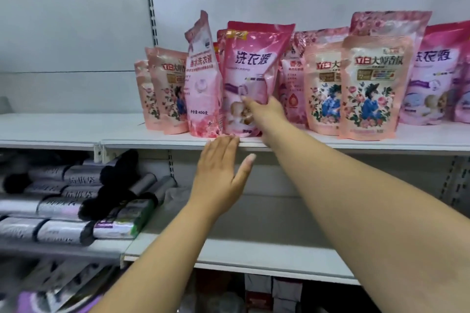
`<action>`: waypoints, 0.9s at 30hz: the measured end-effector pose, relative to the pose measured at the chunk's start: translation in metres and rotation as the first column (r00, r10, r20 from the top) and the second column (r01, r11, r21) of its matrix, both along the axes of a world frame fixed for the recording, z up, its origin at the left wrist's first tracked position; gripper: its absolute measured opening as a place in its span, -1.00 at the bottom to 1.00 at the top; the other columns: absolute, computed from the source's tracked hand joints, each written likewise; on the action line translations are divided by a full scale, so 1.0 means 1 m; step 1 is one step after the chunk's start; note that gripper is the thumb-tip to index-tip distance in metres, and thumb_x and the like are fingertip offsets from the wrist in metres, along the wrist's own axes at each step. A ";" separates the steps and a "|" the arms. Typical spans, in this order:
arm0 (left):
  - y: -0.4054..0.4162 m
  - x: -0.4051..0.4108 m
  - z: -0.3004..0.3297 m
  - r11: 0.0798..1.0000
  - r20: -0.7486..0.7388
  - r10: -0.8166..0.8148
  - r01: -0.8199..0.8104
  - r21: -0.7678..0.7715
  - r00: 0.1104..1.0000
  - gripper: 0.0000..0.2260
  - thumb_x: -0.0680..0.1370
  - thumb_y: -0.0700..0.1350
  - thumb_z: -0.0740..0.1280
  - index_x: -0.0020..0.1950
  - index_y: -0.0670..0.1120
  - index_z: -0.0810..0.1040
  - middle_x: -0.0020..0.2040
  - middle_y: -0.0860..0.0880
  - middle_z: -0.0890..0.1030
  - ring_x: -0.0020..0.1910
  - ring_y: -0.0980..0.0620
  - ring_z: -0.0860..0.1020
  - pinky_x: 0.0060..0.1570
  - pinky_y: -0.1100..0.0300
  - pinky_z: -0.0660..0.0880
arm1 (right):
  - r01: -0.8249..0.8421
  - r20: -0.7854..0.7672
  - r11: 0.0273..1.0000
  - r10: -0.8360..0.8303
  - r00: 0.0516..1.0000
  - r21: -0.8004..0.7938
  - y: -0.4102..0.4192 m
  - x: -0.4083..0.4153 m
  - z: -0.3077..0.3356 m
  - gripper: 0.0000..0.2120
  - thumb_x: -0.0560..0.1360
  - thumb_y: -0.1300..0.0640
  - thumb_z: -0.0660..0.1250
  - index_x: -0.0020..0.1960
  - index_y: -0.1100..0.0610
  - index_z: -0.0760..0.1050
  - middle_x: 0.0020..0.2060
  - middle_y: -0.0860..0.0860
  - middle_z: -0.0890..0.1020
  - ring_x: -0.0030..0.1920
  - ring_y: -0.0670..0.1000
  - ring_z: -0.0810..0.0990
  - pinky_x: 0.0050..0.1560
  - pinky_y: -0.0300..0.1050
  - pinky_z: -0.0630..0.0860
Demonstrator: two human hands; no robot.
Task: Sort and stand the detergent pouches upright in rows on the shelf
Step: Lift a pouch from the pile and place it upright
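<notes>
The right hand reaches forward, arm outstretched, its fingers gripping the deep-pink pouch standing upright at the front of the shelf. The left hand hovers flat, fingers straight, fingertips touching the shelf edge below that pouch.

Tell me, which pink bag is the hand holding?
The right hand grips the bright pink pouch in the middle front; the other pouches stand untouched.
</notes>
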State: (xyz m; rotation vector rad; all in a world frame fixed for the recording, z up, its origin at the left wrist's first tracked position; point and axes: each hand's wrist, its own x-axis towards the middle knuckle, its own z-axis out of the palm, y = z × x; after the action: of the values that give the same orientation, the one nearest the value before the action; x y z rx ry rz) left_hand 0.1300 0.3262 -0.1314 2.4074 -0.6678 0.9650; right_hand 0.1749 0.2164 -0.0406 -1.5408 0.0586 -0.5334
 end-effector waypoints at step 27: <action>-0.239 -0.046 0.102 0.522 -0.043 -0.766 0.582 -0.623 0.641 -0.57 0.29 -0.12 0.54 0.00 0.08 0.38 -0.11 0.04 0.60 -0.19 0.22 0.59 -0.13 0.33 0.54 | 0.144 0.280 0.954 -0.218 0.935 0.264 -0.244 -0.171 0.041 -0.17 0.19 -0.22 0.50 0.30 0.18 0.37 0.10 0.13 0.61 0.04 0.09 0.63 0.07 0.07 0.57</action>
State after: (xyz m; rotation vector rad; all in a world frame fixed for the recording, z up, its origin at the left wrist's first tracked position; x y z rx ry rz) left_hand 0.0838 0.0874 -0.0291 1.4760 -0.9484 0.3276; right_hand 0.0044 -0.0280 0.0002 -1.2086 0.0259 -0.8783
